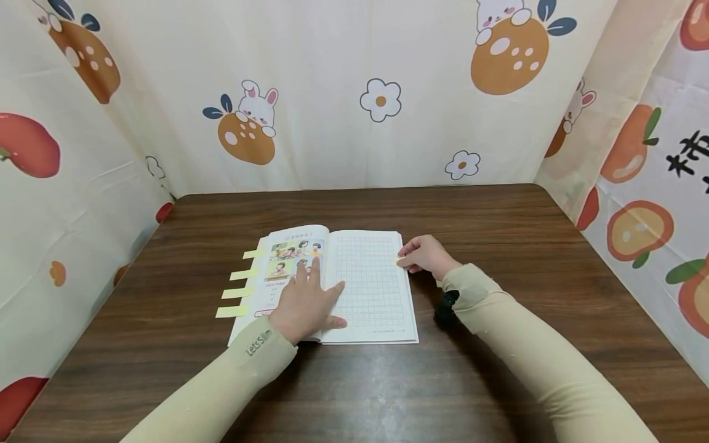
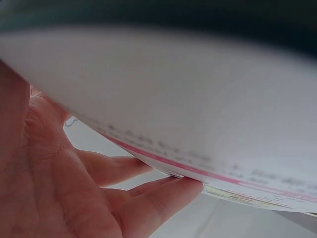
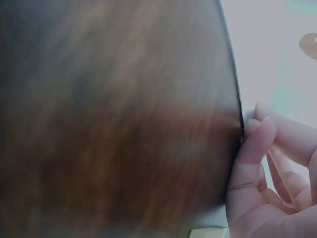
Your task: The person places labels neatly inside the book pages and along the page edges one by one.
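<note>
An open book (image 1: 368,277) lies on the brown table, with coloured pictures on its left page and a printed grid on its right page. My left hand (image 1: 307,301) rests spread over the left page and the fold, its fingertips touching the paper in the left wrist view. Beyond the right page's outer edge, my right hand (image 1: 429,255) pinches a small yellow sticky tab (image 1: 400,263) between thumb and fingers, right at that edge. Another yellow piece (image 3: 208,232) shows below this hand in the right wrist view. Several pale yellow sticky tabs (image 1: 237,293) stick out from the book's left side.
The wooden table (image 1: 354,394) spreads around the book. A printed curtain (image 1: 327,141) with rabbits, fruit and flowers hangs behind it and at both sides. A black band (image 1: 445,307) sits at my right wrist.
</note>
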`<state>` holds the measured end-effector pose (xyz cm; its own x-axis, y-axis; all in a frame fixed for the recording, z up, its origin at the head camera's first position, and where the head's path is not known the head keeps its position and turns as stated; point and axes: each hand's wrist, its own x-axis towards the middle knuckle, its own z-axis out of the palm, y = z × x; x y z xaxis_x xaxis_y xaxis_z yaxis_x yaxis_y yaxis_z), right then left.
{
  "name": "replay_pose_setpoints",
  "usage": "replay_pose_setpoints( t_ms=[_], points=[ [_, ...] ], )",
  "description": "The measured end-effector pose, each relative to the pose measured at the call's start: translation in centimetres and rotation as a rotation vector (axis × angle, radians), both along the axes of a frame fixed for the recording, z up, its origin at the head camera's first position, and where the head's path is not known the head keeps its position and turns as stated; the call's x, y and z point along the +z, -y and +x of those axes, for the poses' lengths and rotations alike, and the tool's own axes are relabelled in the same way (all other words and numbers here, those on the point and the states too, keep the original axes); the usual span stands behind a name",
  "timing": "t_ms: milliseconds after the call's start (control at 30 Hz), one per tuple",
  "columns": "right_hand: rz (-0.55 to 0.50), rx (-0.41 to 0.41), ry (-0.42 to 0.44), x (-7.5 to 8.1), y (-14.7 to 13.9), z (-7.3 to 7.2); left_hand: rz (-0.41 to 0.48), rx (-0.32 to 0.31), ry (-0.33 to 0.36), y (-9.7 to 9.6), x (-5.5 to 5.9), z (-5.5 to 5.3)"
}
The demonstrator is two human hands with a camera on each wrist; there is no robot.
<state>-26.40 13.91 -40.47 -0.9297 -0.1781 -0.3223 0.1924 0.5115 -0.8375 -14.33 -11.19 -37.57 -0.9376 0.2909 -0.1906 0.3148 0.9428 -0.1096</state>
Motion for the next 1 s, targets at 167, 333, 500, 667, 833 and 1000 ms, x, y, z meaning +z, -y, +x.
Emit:
replay_pose_setpoints(
  t_ms=[167, 333, 500, 667, 833, 1000],
  points=[
    [-0.005, 0.007, -0.003, 0.2, -0.4, 0.6, 0.01, 0.012, 0.025, -0.2, -0.1, 0.0],
    [0.05, 0.025, -0.035, 0.8, -1.0, 1.5, 0.008, 0.011, 0.024, -0.2, -0.1, -0.1],
    [0.12, 0.056, -0.098, 1.6, -1.9, 2.3, -0.003, 0.011, 0.012, -0.1, 0.0, -0.1],
    [0.226, 0.103, -0.185, 1.8, -3.0, 3.0, -0.005, 0.014, 0.017, -0.1, -0.1, -0.1],
    [0.333, 0.159, -0.312, 1.9, -4.3, 3.8, -0.001, 0.017, 0.022, 0.0, -0.1, -0.2],
    [0.406, 0.226, -0.39, 2.1, -5.5, 4.6, 0.002, 0.011, 0.018, 0.0, -0.1, -0.2]
  ],
)
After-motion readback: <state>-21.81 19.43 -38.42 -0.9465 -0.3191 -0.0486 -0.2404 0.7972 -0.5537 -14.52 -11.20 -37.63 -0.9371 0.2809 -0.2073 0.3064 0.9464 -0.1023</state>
